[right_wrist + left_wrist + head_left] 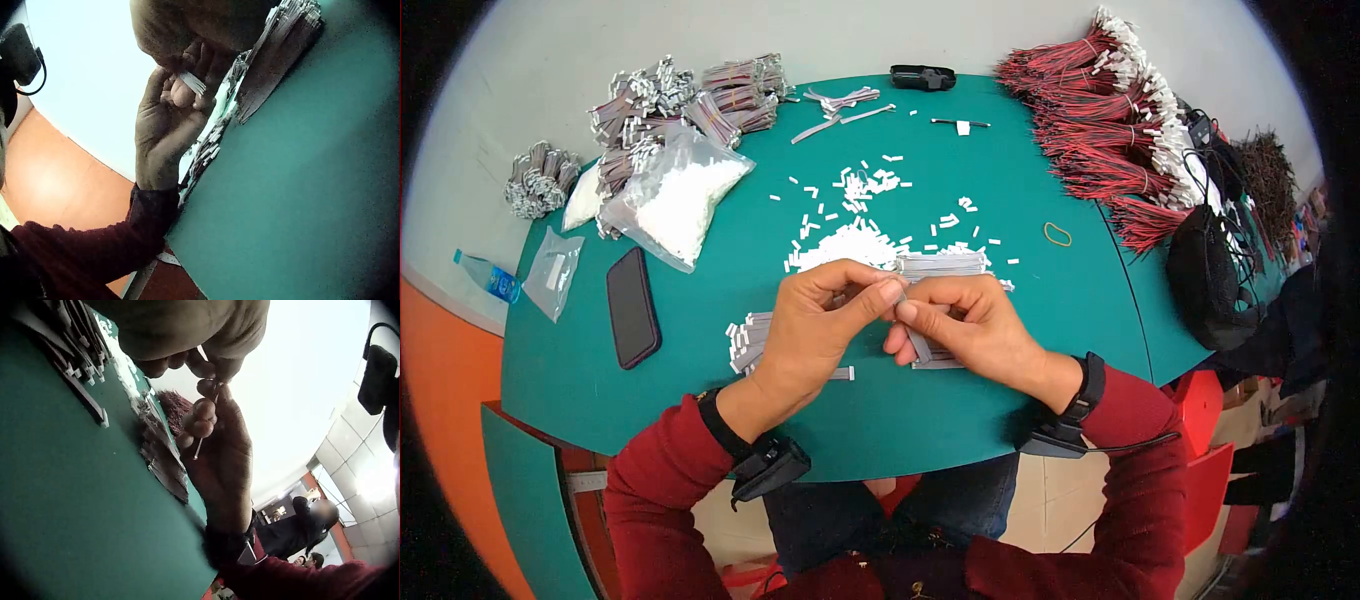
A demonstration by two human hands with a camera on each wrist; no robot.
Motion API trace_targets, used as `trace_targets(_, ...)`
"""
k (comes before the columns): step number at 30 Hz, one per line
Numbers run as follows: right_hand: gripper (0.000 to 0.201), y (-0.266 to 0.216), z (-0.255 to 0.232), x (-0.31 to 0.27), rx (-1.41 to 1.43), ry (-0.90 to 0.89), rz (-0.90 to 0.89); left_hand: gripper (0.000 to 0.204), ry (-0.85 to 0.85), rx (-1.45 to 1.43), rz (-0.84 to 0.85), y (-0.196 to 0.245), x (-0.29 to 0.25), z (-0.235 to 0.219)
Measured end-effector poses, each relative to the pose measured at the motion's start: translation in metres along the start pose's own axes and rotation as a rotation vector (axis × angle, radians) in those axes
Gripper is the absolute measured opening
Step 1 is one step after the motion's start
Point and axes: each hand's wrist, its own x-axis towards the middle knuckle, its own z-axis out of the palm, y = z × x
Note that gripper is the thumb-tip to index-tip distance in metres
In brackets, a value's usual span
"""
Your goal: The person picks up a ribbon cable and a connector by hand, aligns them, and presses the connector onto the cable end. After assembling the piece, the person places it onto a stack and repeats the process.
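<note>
A short grey flat cable point(919, 346) hangs from the fingers of the right hand point(980, 325), which pinches it between thumb and forefinger. The left hand point(815, 325) meets it fingertip to fingertip, thumb and forefinger pinched at the cable's upper end; what lies between the tips is mostly hidden. In the right wrist view the cable's loose strands point(192, 83) stick out by the fingers. Grey cables with white ends point(747, 342) lie beside the left hand, and a stack of grey cables point(945, 263) lies behind the right. Loose white connectors point(850, 246) are heaped behind both hands.
On the green table point(700, 410) are a phone point(633, 308), a bag of white pieces point(680, 195), a rubber band point(1057, 234) and a black pouch point(1215, 280). Cable bundles point(640, 105) stand back left, red-and-black wire bundles point(1100, 125) back right.
</note>
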Motion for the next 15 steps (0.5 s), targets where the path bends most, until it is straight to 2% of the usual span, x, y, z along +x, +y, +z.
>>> trace_targets(6, 0.020, 0.0010, -0.0032, 0.0007, -0.024, 0.043, -0.038, 0.016, -0.033, -0.018, -0.005, 0.0013, -0.0025, 0.0035)
trace_targets(12, 0.019, 0.0015, -0.0030, 0.0008, -0.007, 0.085, -0.041, 0.018, 0.003, -0.012, 0.017, -0.0009, -0.0024, 0.0045)
trace_targets(15, 0.019, 0.0011, -0.0030, 0.0009, -0.004, 0.086, -0.039, 0.018, -0.007, -0.030, -0.037, -0.0001, -0.0028, 0.0012)
